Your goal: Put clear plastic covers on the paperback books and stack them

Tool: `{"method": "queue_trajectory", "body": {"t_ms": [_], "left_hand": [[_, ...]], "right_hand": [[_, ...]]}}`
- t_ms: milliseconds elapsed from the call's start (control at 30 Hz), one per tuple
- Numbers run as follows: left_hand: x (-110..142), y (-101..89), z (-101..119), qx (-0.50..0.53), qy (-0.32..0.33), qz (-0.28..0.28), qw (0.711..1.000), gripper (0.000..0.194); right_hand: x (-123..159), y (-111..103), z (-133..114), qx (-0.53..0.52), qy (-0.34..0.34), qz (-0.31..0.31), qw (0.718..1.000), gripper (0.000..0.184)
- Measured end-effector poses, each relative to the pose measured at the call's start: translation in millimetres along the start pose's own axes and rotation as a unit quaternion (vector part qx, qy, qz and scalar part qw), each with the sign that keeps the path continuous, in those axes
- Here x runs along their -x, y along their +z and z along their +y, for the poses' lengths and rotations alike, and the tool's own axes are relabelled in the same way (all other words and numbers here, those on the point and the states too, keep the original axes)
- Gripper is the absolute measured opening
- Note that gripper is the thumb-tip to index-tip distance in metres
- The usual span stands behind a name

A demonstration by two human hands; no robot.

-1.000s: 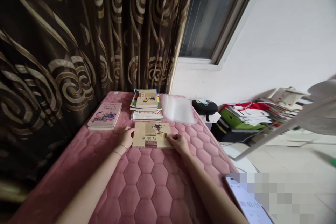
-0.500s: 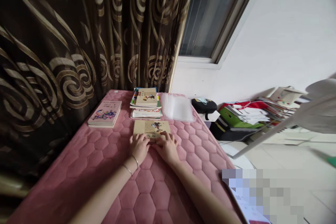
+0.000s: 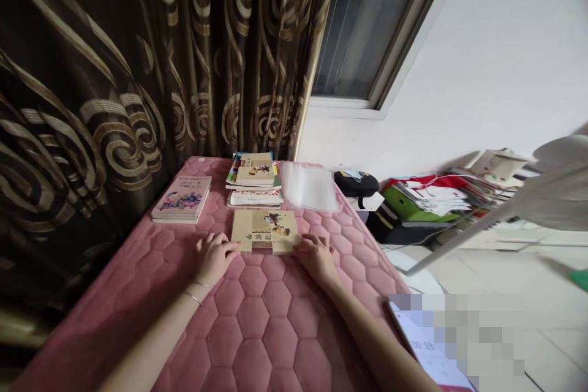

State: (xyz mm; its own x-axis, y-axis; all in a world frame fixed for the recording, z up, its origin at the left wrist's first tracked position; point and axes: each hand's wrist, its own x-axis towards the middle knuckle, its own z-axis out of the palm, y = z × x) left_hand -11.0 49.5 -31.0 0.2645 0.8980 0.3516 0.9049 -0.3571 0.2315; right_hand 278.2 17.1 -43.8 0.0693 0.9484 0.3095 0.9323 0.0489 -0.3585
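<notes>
A beige book [image 3: 265,226] with a small colour picture and dark Chinese characters on its cover lies flat on the pink quilted mattress [image 3: 260,318]. At its lower left corner, my left hand [image 3: 215,255] pinches the edge with bent fingers. My right hand [image 3: 318,257] grips the opposite corner, its fingers partly hiding the cover's edge. Just behind is a stack of books [image 3: 254,180], topped by a similar beige one. Clear plastic book covers [image 3: 312,188] lie right of the stack. To the left rest pink books [image 3: 182,198], one on another.
A patterned dark curtain [image 3: 151,73] hangs along the left and back. On the right are a black case [image 3: 356,184], a green bag and papers [image 3: 425,199], and a white fan [image 3: 468,236]. A lit screen [image 3: 427,343] stands by the mattress's right edge.
My hands have moved apart from the middle of the book's near edge to its two near corners. More of the cover now shows. The other books stay put.
</notes>
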Motion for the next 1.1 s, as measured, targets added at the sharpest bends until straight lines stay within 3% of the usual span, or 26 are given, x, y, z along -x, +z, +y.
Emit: {"method": "queue_trajectory", "body": {"t_ms": [200,433,567,733,833,967,1100], "left_hand": [[1,3.1,-7,0.013,0.016,-0.027,0.999,0.024],[1,-0.8,-4,0.052,-0.011,-0.055,0.997,0.027],[3,-3.2,17,0.048,-0.078,-0.058,0.994,0.021],[0,4.5,58,-0.042,-0.174,-0.059,0.982,0.065],[-1,12.5,69,-0.065,-0.189,-0.047,0.979,0.07],[1,17.4,60,-0.076,-0.179,-0.019,0.981,0.059],[0,11.1,32,-0.034,-0.129,-0.029,0.991,0.043]], "right_hand": [[1,1,2,-0.024,-0.033,-0.012,0.999,0.019],[3,0,4,-0.048,-0.025,-0.024,0.998,0.02],[8,3,-11,-0.014,0.035,-0.01,0.999,0.022],[7,17,-52,0.052,0.019,0.031,0.998,0.043],[3,26,-71,0.06,0.009,0.03,0.998,0.047],[2,28,-72,0.054,0.023,0.031,0.998,0.044],[4,15,-44,0.018,0.039,0.011,0.999,0.027]]}}
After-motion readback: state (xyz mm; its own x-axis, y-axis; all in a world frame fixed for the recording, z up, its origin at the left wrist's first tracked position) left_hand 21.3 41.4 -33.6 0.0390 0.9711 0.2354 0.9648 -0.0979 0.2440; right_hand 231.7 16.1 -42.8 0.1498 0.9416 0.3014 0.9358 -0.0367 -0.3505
